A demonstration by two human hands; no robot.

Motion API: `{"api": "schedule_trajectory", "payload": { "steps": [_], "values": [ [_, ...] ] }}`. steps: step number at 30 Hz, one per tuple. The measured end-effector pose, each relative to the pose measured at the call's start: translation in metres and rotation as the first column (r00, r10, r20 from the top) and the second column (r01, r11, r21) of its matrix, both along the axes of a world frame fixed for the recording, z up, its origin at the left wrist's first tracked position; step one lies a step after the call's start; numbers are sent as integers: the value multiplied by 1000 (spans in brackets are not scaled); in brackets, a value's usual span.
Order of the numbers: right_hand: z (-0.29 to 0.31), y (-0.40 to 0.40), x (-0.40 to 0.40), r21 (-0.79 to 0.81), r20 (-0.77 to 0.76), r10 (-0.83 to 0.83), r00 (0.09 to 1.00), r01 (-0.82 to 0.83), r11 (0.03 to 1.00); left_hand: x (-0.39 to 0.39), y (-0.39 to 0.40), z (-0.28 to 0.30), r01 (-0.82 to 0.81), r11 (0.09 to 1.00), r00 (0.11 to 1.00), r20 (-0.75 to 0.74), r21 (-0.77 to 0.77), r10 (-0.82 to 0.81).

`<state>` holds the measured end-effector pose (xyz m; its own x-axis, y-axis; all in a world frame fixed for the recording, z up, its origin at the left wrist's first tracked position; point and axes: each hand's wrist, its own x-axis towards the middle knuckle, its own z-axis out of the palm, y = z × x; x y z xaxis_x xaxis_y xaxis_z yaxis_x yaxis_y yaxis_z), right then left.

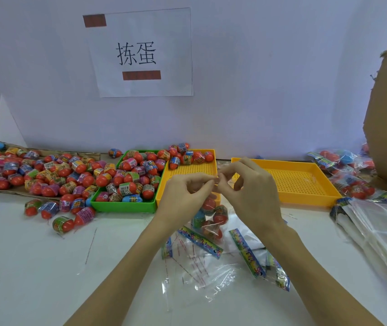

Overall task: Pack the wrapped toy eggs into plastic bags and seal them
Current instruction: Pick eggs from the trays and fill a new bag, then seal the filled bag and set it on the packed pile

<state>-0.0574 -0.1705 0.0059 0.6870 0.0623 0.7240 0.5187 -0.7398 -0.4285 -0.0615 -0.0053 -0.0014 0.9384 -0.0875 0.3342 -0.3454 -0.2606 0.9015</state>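
Fingers (pixel 207 184) of the left hand (pixel 183 196) curl and pinch the top edge of a clear plastic bag (pixel 209 220) at centre frame, meeting the right hand (pixel 251 189), whose thumb and forefinger pinch the same edge from the other side. The bag hangs between the two wrists with several wrapped toy eggs inside, its lower end near the white tabletop (pixel 46 267).

At the far left of the frame, a heap of loose toy eggs (pixel 34 172) lies on flattened cardboard, with a few strays on the tabletop in front of it. Right of the heap stands a green tray (pixel 122 204) piled full of eggs. Touching its right side is a yellow perforated tray (pixel 192 171) with eggs along its far edge only. Below the hands, empty plastic bags (pixel 223 262) with colourful header strips lie scattered. A second yellow tray (pixel 305 182) sits right of centre. Filled bags (pixel 348 165) are heaped at the right edge, with a stack of unused bags (pixel 376 222) below them. A paper sign (pixel 140 52) hangs on the wall at upper centre.
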Motion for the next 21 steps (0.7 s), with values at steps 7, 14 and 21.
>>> {"api": "schedule_trajectory", "payload": {
  "steps": [7, 14, 21],
  "values": [
    [7, -19, 9, 213, -48, -133, 990, 141, 967, 1, 9, 6, -34, 989, 990, -141, -146, 14],
    [7, -52, 23, 273, -128, -243, 962, 269, 924, 7, 19, 5, -183, 941, 975, -175, -284, 137],
    [-2, -61, 33, 136, -177, -344, 922, 369, 920, 10, 23, 4, -292, 885, 954, -177, -362, 242]
  ]
}}
